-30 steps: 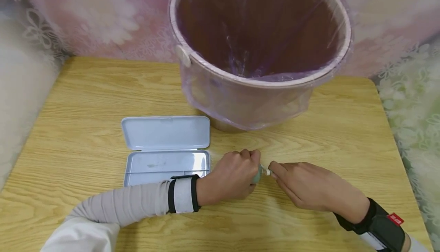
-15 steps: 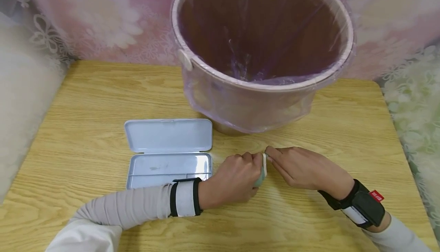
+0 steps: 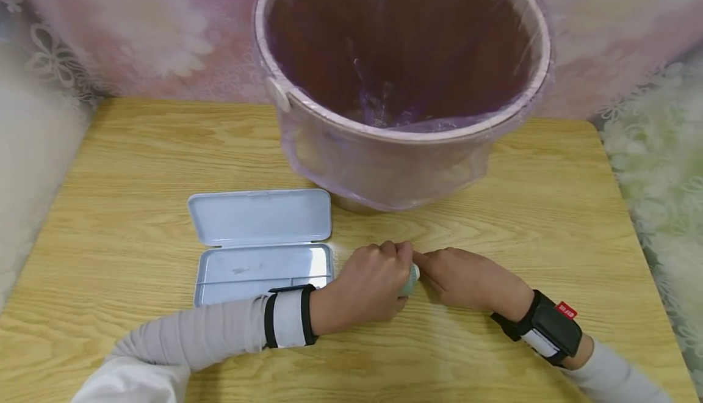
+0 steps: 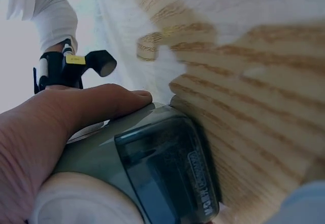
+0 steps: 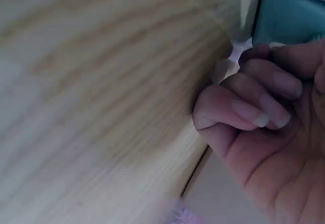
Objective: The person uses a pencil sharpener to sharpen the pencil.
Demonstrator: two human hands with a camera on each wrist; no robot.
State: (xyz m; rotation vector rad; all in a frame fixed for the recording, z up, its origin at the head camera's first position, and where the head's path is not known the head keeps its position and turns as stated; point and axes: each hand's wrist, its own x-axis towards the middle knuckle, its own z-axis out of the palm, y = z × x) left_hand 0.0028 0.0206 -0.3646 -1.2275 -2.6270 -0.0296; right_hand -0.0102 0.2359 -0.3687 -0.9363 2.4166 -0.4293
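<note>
My left hand (image 3: pixel 368 284) grips a small green pencil sharpener (image 3: pixel 407 284), knuckles up, low over the wooden table. Most of the sharpener is hidden under that hand in the head view. The left wrist view shows its dark see-through bin (image 4: pixel 167 168) with lettering, and a round cream part (image 4: pixel 86 203) beside the palm. Just to the right, my right hand (image 3: pixel 467 278) pinches the sharpener's crank handle at its white end (image 3: pixel 416 272). In the right wrist view its fingers (image 5: pixel 228 107) are curled close to the green body, and the pinch itself is mostly hidden.
An open light-blue pencil case (image 3: pixel 247 262) lies left of the hands, its lid (image 3: pixel 260 217) folded back; my left forearm covers its near edge. Behind the hands stands a large bucket (image 3: pixel 384 171) lined with a clear purple bag. The wooden table (image 3: pixel 137 159) meets a floral backdrop.
The white crank and my right hand have swung round, first up and then down and inward toward the sharpener. My left hand keeps its grip in nearly the same place.
</note>
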